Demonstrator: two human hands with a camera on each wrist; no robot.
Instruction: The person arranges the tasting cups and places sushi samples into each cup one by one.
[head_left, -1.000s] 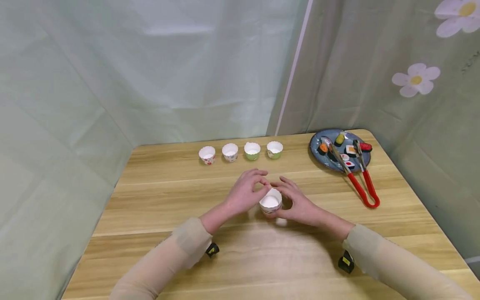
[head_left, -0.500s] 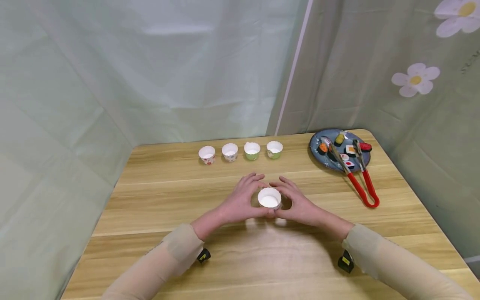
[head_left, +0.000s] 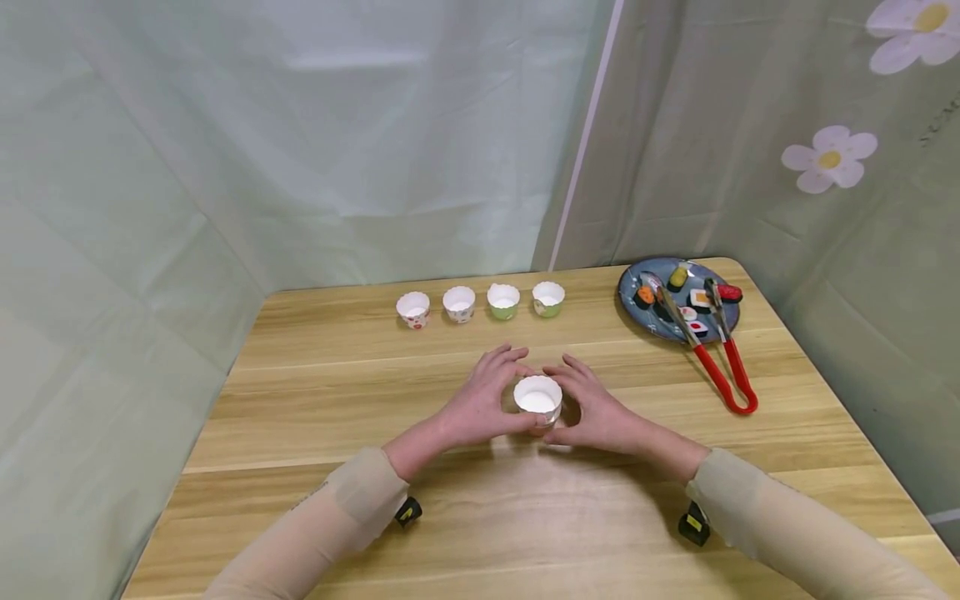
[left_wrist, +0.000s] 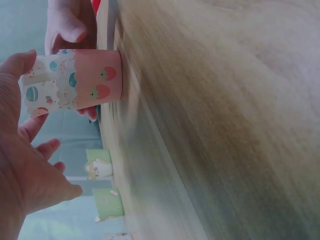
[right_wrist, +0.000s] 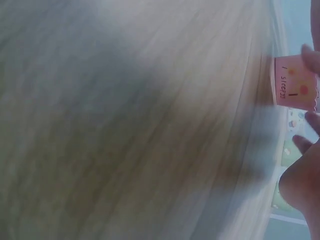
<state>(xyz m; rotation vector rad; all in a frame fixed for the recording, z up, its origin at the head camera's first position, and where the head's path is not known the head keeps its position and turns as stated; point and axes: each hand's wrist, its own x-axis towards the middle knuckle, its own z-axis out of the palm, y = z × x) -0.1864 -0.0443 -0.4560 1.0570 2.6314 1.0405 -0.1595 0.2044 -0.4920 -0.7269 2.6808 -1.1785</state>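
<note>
A small stack of nested paper baking cups stands upright on the wooden table, a white patterned cup on top and a pink strawberry cup at the bottom. My left hand pinches the upper white cup between thumb and fingers, plainly so in the left wrist view. Around the lower part curves my right hand, its fingers behind the pink cup and its thumb towards the front. The right wrist view catches that pink cup at its edge, with lettering on the side. How firmly the right hand presses is hard to tell.
Along the back of the table stand two white patterned cups and two green cups. At the back right, a blue plate bears several sushi pieces. Red-handled tongs lean on its rim. A curtain hangs behind.
My left hand has gone from pinching at the rim to reaching round the stack, thumb in front. My right thumb has slid slightly lower and apart from the left thumb. Everything else looks unchanged.
</note>
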